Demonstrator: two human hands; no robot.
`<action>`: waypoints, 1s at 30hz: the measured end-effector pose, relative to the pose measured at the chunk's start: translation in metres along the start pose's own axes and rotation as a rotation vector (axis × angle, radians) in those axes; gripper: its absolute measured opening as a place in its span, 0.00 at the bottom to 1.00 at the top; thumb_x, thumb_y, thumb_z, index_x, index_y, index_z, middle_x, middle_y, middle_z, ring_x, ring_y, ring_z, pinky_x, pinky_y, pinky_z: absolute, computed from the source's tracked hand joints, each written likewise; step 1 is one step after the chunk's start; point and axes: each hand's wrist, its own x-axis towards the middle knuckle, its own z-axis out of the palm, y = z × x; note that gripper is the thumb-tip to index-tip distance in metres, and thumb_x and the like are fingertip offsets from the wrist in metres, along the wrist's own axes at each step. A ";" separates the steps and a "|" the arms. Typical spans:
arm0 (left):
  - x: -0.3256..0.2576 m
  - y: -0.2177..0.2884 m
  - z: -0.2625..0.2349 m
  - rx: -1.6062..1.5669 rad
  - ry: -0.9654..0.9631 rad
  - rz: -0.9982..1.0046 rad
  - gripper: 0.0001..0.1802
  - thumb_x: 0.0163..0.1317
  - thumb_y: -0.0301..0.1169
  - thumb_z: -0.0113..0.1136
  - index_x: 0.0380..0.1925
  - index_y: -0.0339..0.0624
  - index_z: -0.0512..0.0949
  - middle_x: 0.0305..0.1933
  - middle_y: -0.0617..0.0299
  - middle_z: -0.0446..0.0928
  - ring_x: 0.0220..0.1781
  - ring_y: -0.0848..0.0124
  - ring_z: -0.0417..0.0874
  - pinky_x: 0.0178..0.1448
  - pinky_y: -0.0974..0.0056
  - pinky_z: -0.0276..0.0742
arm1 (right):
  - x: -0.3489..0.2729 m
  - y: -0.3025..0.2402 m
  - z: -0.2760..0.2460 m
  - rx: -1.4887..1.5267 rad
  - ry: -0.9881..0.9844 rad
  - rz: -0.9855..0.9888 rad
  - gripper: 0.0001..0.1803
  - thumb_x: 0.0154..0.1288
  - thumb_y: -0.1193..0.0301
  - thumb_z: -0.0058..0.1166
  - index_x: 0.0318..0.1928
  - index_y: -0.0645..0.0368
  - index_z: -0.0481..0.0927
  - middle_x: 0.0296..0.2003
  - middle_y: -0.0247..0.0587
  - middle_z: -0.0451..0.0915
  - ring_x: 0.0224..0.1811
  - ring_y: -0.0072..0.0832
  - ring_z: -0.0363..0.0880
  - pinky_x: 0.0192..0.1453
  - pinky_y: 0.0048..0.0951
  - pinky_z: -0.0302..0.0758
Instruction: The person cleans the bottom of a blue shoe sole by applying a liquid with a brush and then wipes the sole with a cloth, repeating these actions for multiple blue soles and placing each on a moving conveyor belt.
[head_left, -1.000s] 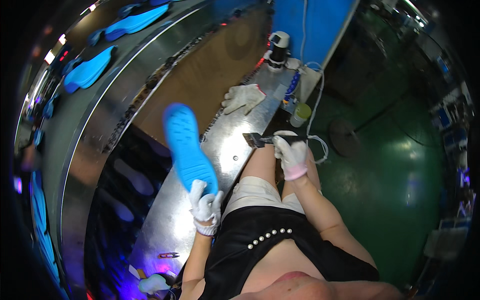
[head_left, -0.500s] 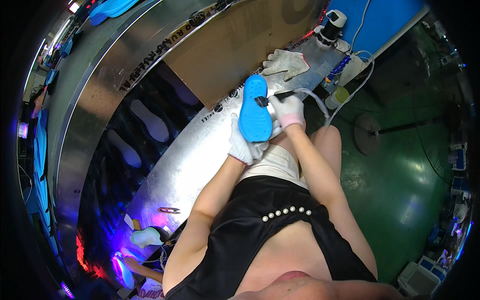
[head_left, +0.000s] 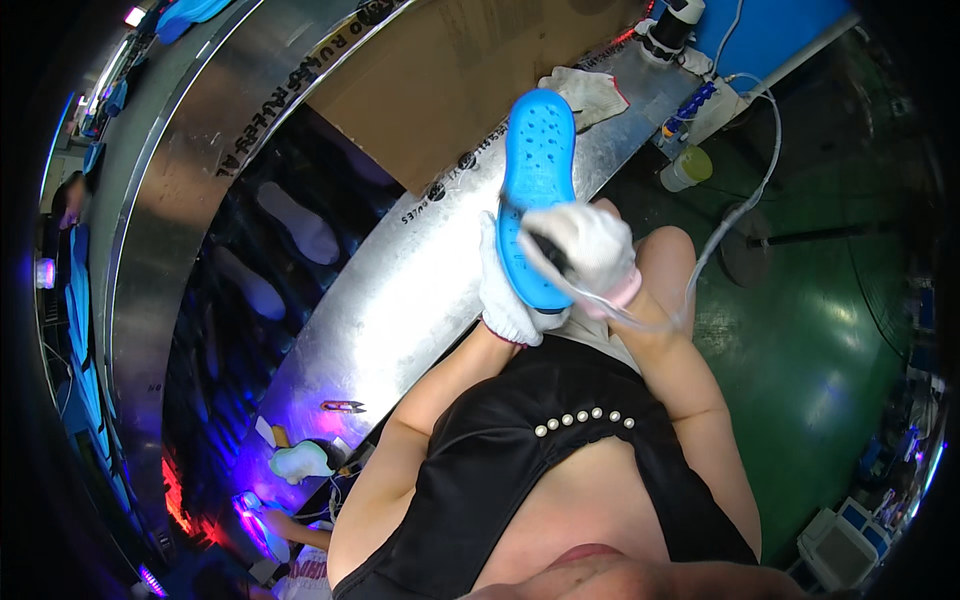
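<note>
A bright blue shoe sole (head_left: 538,175) with small holes is held upright in front of me, above the shiny metal bench (head_left: 400,290). My left hand (head_left: 503,292), in a white glove, grips its lower end from behind. In a white glove too, my right hand (head_left: 583,246) presses a dark corded tool (head_left: 548,248) against the sole's lower half. The tool's pale cable (head_left: 720,235) loops off to the right.
A spare white glove (head_left: 590,92) lies on the bench near a brown cardboard sheet (head_left: 450,70). A pale bottle (head_left: 685,168) stands at the bench's right edge. Dark conveyor (head_left: 250,290) with pale soles runs left. Another person's gloved hand (head_left: 298,462) works lower left.
I raised the blue sole from low on the left up in front of me, and my right hand brought the tool onto it. The head view shifted closer.
</note>
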 end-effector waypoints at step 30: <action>0.007 0.032 0.010 -0.317 -0.021 -0.014 0.53 0.57 0.75 0.32 0.69 0.42 0.55 0.63 0.36 0.65 0.60 0.40 0.70 0.63 0.41 0.69 | -0.017 -0.011 -0.022 0.171 0.183 0.120 0.12 0.53 0.75 0.64 0.39 0.61 0.82 0.33 0.41 0.82 0.32 0.31 0.82 0.36 0.30 0.78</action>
